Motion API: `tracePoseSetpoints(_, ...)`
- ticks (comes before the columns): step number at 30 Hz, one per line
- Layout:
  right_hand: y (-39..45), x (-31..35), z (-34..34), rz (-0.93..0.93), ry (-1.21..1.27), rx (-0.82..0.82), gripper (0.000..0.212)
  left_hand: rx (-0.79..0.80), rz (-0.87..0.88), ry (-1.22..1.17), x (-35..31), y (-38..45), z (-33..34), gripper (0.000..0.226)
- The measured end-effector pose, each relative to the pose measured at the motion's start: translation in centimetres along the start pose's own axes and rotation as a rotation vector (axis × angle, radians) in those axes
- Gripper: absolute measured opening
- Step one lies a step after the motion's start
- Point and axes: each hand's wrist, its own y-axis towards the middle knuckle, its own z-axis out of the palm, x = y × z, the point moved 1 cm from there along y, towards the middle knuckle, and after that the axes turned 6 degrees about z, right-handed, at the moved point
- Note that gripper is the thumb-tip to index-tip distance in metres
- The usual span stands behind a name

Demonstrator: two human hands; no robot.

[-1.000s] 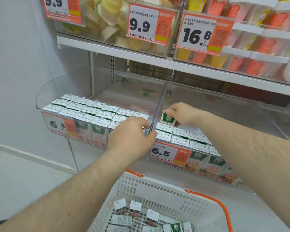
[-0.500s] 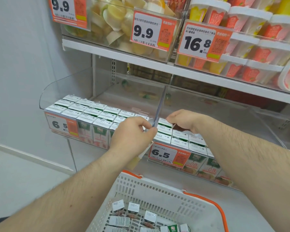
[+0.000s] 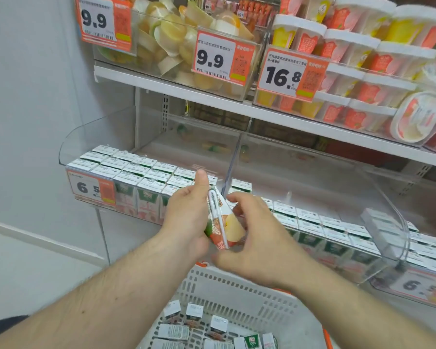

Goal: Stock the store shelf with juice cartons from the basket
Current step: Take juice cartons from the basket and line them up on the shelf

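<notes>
Left hand wrapped round a juice carton, thumb up along its near edge, grip closed on it in mid-air in front of the shelf and above the basket. Right hand just beside the same carton, fingers loosely curved toward its far face, thumb below; hard to tell whether touching or a hair apart, so no firm grip there yet. Carton tilted, straw side toward the camera.

Best handled by passing it over squarely: pinch across the two broad faces, not the corners, before loosening the left. Then turn upright, white top up, green front outward to match the cartons already stood in rows. Bare space visible behind those rows to the right of the clear divider; likely the place to set it, slid back against its neighbours without knocking them. More cartons lying in the basket, so plenty left to stock.
</notes>
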Motion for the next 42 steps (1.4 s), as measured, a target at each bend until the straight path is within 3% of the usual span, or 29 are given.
tracePoseSetpoints(3, -0.4, -0.7, 0.4, -0.070, -0.099, -0.181, 0.054, 0.107, -0.024, 0.014, 0.9, -1.5, 0.6, 0.060)
tracePoseSetpoints(5, -0.6, -1.8, -0.2, 0.023, 0.175, -0.165, 0.049, 0.218, 0.061, 0.061, 1.2, -2.2, 0.6, 0.074)
tracePoseSetpoints(7, -0.6, -3.1, -1.2, 0.069, 0.547, -0.083, 0.058, 0.333, 0.178, 0.106, 1.2, -2.8, 0.3, 0.081)
tracePoseSetpoints(9, -0.6, -3.9, -2.0, 0.080, 0.750, -0.011, 0.067, 0.463, 0.315, 0.246, 1.4, -3.1, -0.1, 0.080)
tracePoseSetpoints(11, -0.6, -4.5, -2.1, 0.081, 0.795, 0.029, 0.074, 0.553, 0.433, 0.517, 2.1, -3.1, -0.6, 0.079)
tracePoseSetpoints(13, -0.6, -4.9, -1.8, 0.094, 0.836, 0.058, 0.076, 0.565, 0.546, 0.713, 2.8, -3.0, -0.7, 0.073)
tracePoseSetpoints(16, -0.4, -4.7, -1.5, 0.121, 0.882, 0.053, 0.071, 0.521, 0.707, 0.737, 3.4, -2.4, -0.5, 0.056)
tracePoseSetpoints(20, -0.6, -3.9, -2.8, 0.149, 0.691, -0.254, 0.056, 0.263, 0.939, 0.738, 3.9, -1.7, -0.5, 0.063)
tracePoseSetpoints(22, -1.5, -3.1, -2.8, 0.087, 0.654, -0.329, 0.053, 0.189, 1.019, 0.768, 4.0, -1.4, -0.5, 0.068)
tracePoseSetpoints(27, -2.7, -0.9, -1.8, 0.033, 0.303, -0.342, 0.064, 0.189, 1.185, 0.760, 4.4, -1.7, 0.1, 0.049)
tracePoseSetpoints(31, -1.5, -0.3, -1.8, -0.022, 0.320, -0.418, 0.028, 0.236, 1.351, 0.811, 4.4, -1.0, 0.6, 0.052)
tracePoseSetpoints(33, -0.4, -0.6, -2.5, 0.033, 0.374, -0.503, 0.020, 0.239, 1.344, 0.928, 4.0, 0.1, 0.4, 0.061)
tracePoseSetpoints(36, 2.5, -2.2, -5.2, 0.129, 0.245, -0.649, 0.027, 0.107, 1.275, 1.259, 3.5, 2.1, -0.3, 0.066)
tracePoseSetpoints(39, 6.5, -4.6, -7.5, 0.307, -0.081, -0.516, 0.038, 0.087, 1.152, 1.411, 4.1, 3.3, -1.1, 0.052)
tracePoseSetpoints(42, 9.8, -6.5, -7.7, 0.441, -0.259, -0.289, 0.032, 0.131, 1.080, 1.416, 5.0, 3.7, -1.3, 0.039)
